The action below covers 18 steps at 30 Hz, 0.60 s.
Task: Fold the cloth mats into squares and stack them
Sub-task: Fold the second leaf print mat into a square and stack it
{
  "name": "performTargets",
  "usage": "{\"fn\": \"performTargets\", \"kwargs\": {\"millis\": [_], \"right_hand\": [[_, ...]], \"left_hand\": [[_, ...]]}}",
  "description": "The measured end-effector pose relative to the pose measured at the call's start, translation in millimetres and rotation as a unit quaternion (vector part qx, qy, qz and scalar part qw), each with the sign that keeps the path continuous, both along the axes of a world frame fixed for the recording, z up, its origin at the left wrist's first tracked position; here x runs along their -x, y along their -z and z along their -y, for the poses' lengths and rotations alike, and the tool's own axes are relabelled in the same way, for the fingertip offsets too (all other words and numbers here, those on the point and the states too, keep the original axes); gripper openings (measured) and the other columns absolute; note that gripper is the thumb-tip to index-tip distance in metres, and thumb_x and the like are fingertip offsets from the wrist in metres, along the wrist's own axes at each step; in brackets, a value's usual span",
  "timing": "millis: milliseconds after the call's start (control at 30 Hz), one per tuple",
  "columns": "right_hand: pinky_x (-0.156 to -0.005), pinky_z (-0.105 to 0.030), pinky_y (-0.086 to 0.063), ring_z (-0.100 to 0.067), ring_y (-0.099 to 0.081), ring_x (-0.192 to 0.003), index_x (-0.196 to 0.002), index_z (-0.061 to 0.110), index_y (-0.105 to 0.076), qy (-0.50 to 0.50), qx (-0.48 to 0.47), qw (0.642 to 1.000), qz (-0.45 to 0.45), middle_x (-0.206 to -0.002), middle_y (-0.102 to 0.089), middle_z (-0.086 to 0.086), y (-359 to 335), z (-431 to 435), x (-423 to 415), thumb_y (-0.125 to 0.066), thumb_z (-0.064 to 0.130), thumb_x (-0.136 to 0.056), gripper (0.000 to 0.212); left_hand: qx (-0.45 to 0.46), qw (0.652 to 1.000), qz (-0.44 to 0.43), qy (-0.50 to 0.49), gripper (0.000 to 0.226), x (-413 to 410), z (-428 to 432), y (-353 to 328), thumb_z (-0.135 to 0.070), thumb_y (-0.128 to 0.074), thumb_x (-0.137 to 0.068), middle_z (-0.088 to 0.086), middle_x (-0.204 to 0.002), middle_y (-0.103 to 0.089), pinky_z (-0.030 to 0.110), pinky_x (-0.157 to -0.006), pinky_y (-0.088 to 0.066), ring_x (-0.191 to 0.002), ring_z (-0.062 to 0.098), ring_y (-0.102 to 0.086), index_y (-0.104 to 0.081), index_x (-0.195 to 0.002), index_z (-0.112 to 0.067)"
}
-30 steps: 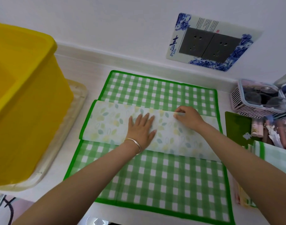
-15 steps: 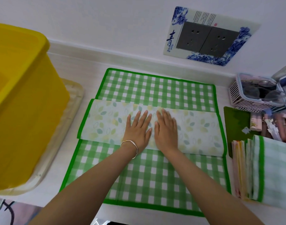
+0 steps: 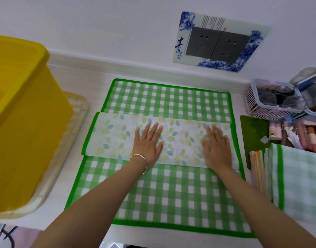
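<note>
Two open hands lie palm-down with straight fingers on the long leaf-printed cloth strip [image 3: 114,135] with a green edge, gripping nothing. The left hand [image 3: 148,140] is near its middle and the right hand [image 3: 216,145] toward its right end. The strip lies across a spread green-and-white checked cloth mat [image 3: 171,194] on the white counter [image 3: 92,90]. The step looks like flattening a lengthwise fold. Next, one end probably has to come over the other to make a square, edges matched.

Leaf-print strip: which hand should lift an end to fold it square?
Right, probably. The right hand lies flat at the right end of the leaf-print strip, ready to lift it; the left hand lies flat near the middle, where it could pin the crease.
</note>
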State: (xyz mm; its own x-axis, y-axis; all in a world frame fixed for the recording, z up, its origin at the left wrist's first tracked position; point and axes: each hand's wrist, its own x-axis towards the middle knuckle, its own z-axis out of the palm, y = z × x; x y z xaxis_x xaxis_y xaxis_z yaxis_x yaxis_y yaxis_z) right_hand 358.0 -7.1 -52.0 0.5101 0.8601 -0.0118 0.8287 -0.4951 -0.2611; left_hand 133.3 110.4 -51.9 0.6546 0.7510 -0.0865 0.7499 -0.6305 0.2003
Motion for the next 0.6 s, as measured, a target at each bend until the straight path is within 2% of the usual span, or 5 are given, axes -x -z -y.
{"fn": "performTargets", "kwargs": {"millis": [167,267,367,433,600], "right_hand": [[-0.116,-0.028,0.004,-0.012,-0.005,-0.145,-0.151,0.02,-0.016,-0.022,0.017,1.0,0.009,-0.158,-0.012,0.001,-3.7,16.2,-32.5,-0.004,0.054,-0.087,0.073],[-0.117,-0.031,0.005,-0.013,-0.005,-0.145,-0.15,0.016,-0.018,-0.011,0.012,1.0,0.007,-0.158,-0.012,-0.001,-6.7,13.2,-26.3,-0.006,0.049,-0.091,0.069],[-0.119,-0.035,0.004,-0.013,-0.007,-0.145,-0.149,0.014,-0.022,0.007,-0.03,0.999,-0.031,-0.158,-0.015,-0.002,-9.8,-2.4,10.0,-0.022,0.034,-0.101,0.052],[-0.118,-0.033,0.006,-0.012,-0.006,-0.145,-0.149,0.015,-0.022,-0.012,-0.054,0.997,-0.061,-0.158,-0.015,0.0,-11.1,-20.0,45.0,-0.029,0.028,-0.102,0.05],[-0.118,-0.034,0.003,-0.013,-0.009,-0.145,-0.147,0.014,-0.03,-0.08,-0.085,0.992,-0.053,-0.157,-0.019,-0.001,-4.6,-55.1,105.8,-0.03,0.022,-0.101,0.046]], "left_hand": [[-0.007,1.0,-0.005,-0.002,0.07,0.5,0.5,1.4,-0.052,0.011,-0.084,-0.008,-0.158,0.005,0.044,-0.116,0.011,-0.144,0.015,0.011,0.002,-0.149,-0.028],[-0.005,1.0,-0.002,-0.003,0.071,0.3,0.9,1.8,-0.052,0.011,-0.084,-0.008,-0.158,0.004,0.044,-0.116,0.01,-0.145,0.015,0.01,0.001,-0.15,-0.028],[-0.007,1.0,-0.003,-0.004,0.071,0.4,0.2,2.6,-0.051,0.012,-0.083,-0.008,-0.158,0.005,0.044,-0.115,0.011,-0.145,0.015,0.011,0.002,-0.15,-0.028],[-0.006,1.0,-0.005,-0.004,0.071,0.8,0.0,2.8,-0.051,0.012,-0.083,-0.009,-0.158,0.005,0.044,-0.115,0.012,-0.145,0.015,0.01,0.002,-0.149,-0.028],[-0.006,1.0,0.006,-0.007,0.07,0.4,0.1,3.9,-0.05,0.011,-0.084,-0.009,-0.157,0.004,0.043,-0.115,0.013,-0.145,0.013,0.01,0.0,-0.149,-0.029]]}}
